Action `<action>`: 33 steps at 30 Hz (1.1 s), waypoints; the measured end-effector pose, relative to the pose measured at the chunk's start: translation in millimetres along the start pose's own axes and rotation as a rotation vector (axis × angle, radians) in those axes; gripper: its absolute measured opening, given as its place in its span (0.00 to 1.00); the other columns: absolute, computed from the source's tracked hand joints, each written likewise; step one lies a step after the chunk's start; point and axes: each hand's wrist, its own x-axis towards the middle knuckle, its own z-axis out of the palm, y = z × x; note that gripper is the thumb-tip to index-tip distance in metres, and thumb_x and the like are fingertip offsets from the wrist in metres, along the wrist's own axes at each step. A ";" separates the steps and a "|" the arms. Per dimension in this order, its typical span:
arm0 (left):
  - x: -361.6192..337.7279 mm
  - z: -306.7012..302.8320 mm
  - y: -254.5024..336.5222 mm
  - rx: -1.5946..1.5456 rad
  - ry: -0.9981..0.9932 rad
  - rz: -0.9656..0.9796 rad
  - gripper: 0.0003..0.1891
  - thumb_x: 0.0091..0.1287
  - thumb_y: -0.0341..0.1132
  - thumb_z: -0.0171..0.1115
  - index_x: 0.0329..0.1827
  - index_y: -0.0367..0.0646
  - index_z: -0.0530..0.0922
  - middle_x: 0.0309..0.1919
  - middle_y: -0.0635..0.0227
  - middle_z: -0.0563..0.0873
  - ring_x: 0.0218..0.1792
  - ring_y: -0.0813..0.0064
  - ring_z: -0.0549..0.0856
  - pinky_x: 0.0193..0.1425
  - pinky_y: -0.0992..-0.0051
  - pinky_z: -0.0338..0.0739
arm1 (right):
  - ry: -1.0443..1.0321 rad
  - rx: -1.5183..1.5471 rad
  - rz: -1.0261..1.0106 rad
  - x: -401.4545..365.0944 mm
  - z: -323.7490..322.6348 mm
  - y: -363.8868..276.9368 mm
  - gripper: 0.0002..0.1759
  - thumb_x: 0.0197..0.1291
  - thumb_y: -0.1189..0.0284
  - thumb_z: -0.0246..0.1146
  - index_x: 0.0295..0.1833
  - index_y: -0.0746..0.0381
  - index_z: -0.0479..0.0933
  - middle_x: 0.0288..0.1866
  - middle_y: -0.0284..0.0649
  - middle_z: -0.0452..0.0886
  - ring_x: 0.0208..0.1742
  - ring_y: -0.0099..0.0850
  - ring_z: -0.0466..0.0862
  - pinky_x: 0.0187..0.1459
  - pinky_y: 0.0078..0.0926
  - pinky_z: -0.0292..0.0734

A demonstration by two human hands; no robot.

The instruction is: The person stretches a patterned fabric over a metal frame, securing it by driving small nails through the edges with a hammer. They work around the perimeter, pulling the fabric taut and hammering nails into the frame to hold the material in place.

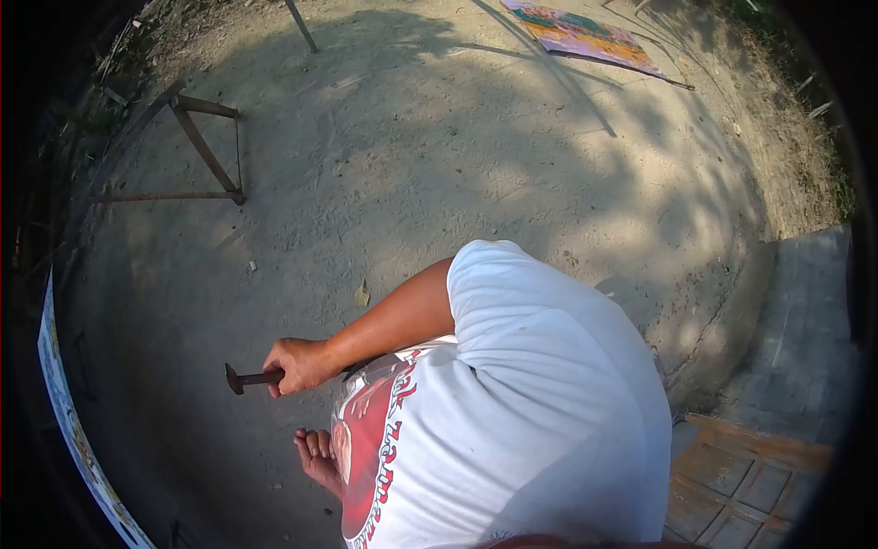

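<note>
My right hand [305,366] is closed around the handle of a hammer [259,377]. The hammer's dark metal head points to the left, away from my body, above the bare ground. Below it, close to the printed front of my white shirt [540,384], is my left hand [320,459]. Its fingers are curled, and the shirt hides part of the hand. Whatever those fingers hold, if anything, I cannot make out. A gap separates the left hand from the hammer.
A wooden frame [206,151] stands at the upper left. Along the left edge runs a pale blue patterned sheet [69,398]. A colourful mat [590,38] lies at the upper right. A brown panelled wooden piece [732,485] is at the lower right. One dry leaf [362,294] rests on the dirt.
</note>
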 end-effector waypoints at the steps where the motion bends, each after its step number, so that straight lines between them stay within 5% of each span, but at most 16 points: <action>1: 9.8 -10.2 15.4 0.027 0.001 0.022 0.14 0.82 0.42 0.51 0.45 0.42 0.79 0.19 0.77 0.64 0.18 0.84 0.60 0.25 0.82 0.59 | -0.007 -0.014 -0.005 21.9 6.1 3.2 0.06 0.49 0.74 0.66 0.34 0.62 0.85 0.27 0.35 0.85 0.28 0.25 0.82 0.32 0.29 0.75; 4: 26.7 -25.9 69.5 0.067 0.053 0.094 0.12 0.82 0.38 0.50 0.49 0.42 0.79 0.22 0.77 0.67 0.20 0.84 0.62 0.28 0.83 0.63 | 0.007 0.040 0.017 84.3 42.2 13.3 0.06 0.49 0.74 0.66 0.34 0.63 0.85 0.25 0.35 0.84 0.25 0.25 0.80 0.29 0.29 0.74; 7: 25.6 -31.8 136.2 0.078 0.118 0.169 0.10 0.81 0.35 0.49 0.50 0.42 0.79 0.25 0.76 0.69 0.22 0.84 0.65 0.29 0.83 0.65 | 0.048 0.203 0.268 140.4 77.2 -6.7 0.05 0.52 0.77 0.65 0.36 0.64 0.84 0.24 0.34 0.79 0.18 0.21 0.73 0.18 0.25 0.66; 15: 30.8 -56.3 275.8 -0.069 0.122 0.267 0.08 0.67 0.25 0.49 0.44 0.43 0.77 0.30 0.69 0.78 0.24 0.81 0.71 0.24 0.79 0.65 | 0.025 0.417 0.401 258.0 129.8 -3.2 0.08 0.61 0.78 0.63 0.45 0.68 0.78 0.29 0.34 0.77 0.16 0.16 0.68 0.16 0.18 0.61; 19: 39.6 -50.8 335.8 -0.133 0.161 0.373 0.07 0.66 0.26 0.48 0.42 0.43 0.75 0.26 0.70 0.74 0.22 0.81 0.67 0.22 0.80 0.62 | 0.202 0.386 0.568 320.7 126.5 19.0 0.09 0.61 0.81 0.62 0.47 0.66 0.76 0.36 0.39 0.80 0.16 0.18 0.69 0.15 0.19 0.63; 24: 47.9 -109.9 415.7 -0.174 0.248 0.495 0.05 0.68 0.27 0.47 0.39 0.43 0.74 0.20 0.74 0.68 0.18 0.83 0.64 0.18 0.80 0.57 | 0.172 0.223 0.582 450.6 150.6 65.7 0.09 0.60 0.81 0.62 0.47 0.65 0.75 0.35 0.38 0.79 0.16 0.19 0.69 0.14 0.20 0.62; 30: 40.7 -171.8 493.6 -0.383 0.500 0.713 0.05 0.72 0.32 0.49 0.40 0.46 0.74 0.18 0.78 0.64 0.15 0.83 0.61 0.16 0.79 0.55 | -0.025 0.254 0.515 641.0 288.4 55.7 0.12 0.60 0.80 0.62 0.49 0.66 0.75 0.35 0.39 0.80 0.16 0.19 0.68 0.14 0.20 0.62; 33: 36.3 -190.4 520.0 -0.436 0.593 0.763 0.12 0.78 0.42 0.50 0.36 0.47 0.75 0.16 0.79 0.63 0.14 0.84 0.61 0.15 0.80 0.55 | -0.268 0.181 0.474 699.8 384.0 29.9 0.08 0.62 0.80 0.62 0.47 0.66 0.76 0.35 0.38 0.79 0.16 0.18 0.69 0.14 0.18 0.61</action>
